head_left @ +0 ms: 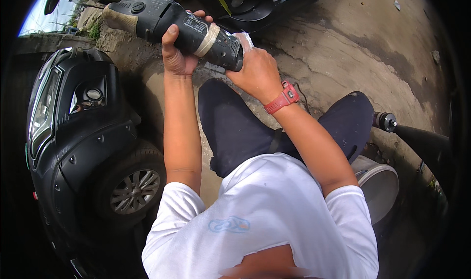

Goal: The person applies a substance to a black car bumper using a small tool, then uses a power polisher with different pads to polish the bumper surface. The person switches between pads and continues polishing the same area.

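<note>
A black power tool, which looks like a polisher (pixel 171 26), is held up in both hands at the upper left of the head view. Its worn tan-grey head points left, and a band of beige tape goes round its body. My left hand (pixel 180 58) wraps the middle of the body from below, thumb on the near side and fingertips showing beyond. My right hand (pixel 257 70) grips the rear end; a whitish patch shows by its fingers, and I cannot make out what it is. A red watch (pixel 282 98) is on my right wrist.
A black car (pixel 78 127) stands close on the left, its wheel (pixel 135 190) near my left arm. Dark vehicle parts (pixel 255 9) lie ahead. A whitish bucket (pixel 381 190) is beside my right hip, and a black cylindrical object (pixel 385 122) is past my right knee.
</note>
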Tool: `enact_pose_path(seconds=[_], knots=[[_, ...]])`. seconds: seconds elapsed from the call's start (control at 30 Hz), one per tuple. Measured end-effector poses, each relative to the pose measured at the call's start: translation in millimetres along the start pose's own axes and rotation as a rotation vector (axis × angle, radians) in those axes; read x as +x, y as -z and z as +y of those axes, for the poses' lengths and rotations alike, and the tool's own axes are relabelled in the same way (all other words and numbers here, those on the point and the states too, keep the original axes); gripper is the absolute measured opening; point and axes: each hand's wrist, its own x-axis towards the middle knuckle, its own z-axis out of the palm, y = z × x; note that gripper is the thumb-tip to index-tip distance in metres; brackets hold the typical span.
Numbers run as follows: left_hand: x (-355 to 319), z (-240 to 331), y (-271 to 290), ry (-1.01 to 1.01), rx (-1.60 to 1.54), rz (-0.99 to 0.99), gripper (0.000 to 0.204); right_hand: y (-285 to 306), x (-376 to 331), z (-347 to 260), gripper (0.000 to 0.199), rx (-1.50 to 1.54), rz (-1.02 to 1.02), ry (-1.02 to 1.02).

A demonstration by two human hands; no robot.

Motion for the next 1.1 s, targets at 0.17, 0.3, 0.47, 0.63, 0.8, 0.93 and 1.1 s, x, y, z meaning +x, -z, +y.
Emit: enact_pose_path(seconds=[0.17,0.3,0.47,0.63,0.8,0.93,1.1], knots=[[-37,-71,14,0.143,-0.072,0.147,0.066,-7,-31,56,0.069,-0.117,-0.071,-0.088],[-60,-125,31,0.321,-0.123,0.196,0.066,-14,-54,104,0.071,-0.19,-0.132,-0.161],[-75,-176,42,0.437,-0.158,0.195,0.066,-15,-76,146,0.075,-0.231,-0.193,-0.215],[-84,-204,35,0.579,-0.152,0.108,0.076,6,-97,167,0.071,-0.286,-0.182,-0.287],[-103,-235,7,0.726,-0.232,-0.005,0.078,53,-129,173,0.074,-0.515,-0.162,-0.323],[-108,-240,11,0.735,-0.289,0.006,0.077,51,-134,162,0.074,-0.549,-0.154,-0.32],[-89,-207,37,0.476,-0.311,0.124,0.07,9,-91,130,0.075,-0.507,-0.205,-0.315]])
